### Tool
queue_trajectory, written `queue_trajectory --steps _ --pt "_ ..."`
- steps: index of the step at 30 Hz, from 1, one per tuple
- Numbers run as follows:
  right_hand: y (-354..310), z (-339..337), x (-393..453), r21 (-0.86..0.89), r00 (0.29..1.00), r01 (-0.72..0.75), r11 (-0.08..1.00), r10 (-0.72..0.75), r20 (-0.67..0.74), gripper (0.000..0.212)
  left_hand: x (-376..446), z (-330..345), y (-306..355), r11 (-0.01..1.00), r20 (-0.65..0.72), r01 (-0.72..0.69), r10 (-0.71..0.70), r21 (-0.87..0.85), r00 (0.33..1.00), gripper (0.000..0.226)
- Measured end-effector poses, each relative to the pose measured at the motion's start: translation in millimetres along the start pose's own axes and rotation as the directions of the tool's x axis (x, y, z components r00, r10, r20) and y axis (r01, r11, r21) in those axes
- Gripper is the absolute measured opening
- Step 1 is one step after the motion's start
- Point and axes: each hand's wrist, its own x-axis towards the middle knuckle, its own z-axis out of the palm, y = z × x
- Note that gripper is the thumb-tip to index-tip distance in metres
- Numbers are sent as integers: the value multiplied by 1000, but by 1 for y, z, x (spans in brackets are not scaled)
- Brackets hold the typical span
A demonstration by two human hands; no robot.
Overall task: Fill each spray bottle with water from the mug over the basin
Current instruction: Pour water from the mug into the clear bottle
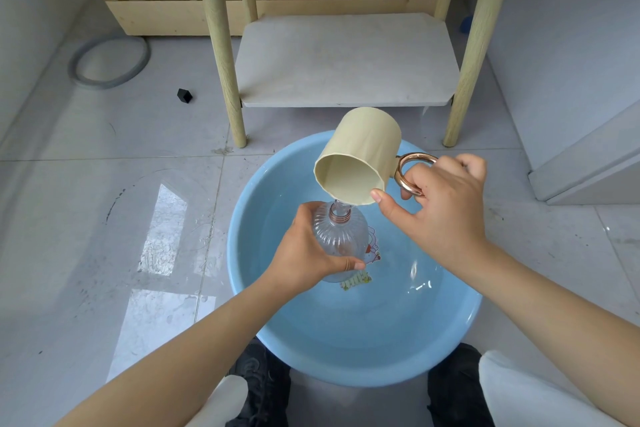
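Note:
My left hand grips a clear ribbed spray bottle with no cap on its threaded copper-coloured neck, held upright over the light blue basin. My right hand holds a cream mug by its copper-coloured handle, thumb against the rim. The mug is tipped steeply with its mouth facing me and its lip just above the bottle's neck. A thin stream of water runs from the mug into the neck. The basin holds shallow water.
A low wooden-legged table with a grey lower shelf stands just behind the basin. A grey hose ring and a small black block lie on the tiled floor at left. My dark shoes touch the basin's near edge.

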Motion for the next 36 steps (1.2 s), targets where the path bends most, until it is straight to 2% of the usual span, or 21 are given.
queue_trajectory --steps 28,36 --pt "6 5 0 -123 964 214 969 -230 -133 45 1 2 -10 998 -25 -43 42 -52 999 94" --pt "8 5 1 -141 957 232 962 -252 -145 45 3 2 -16 993 -59 -80 75 -86 995 99"
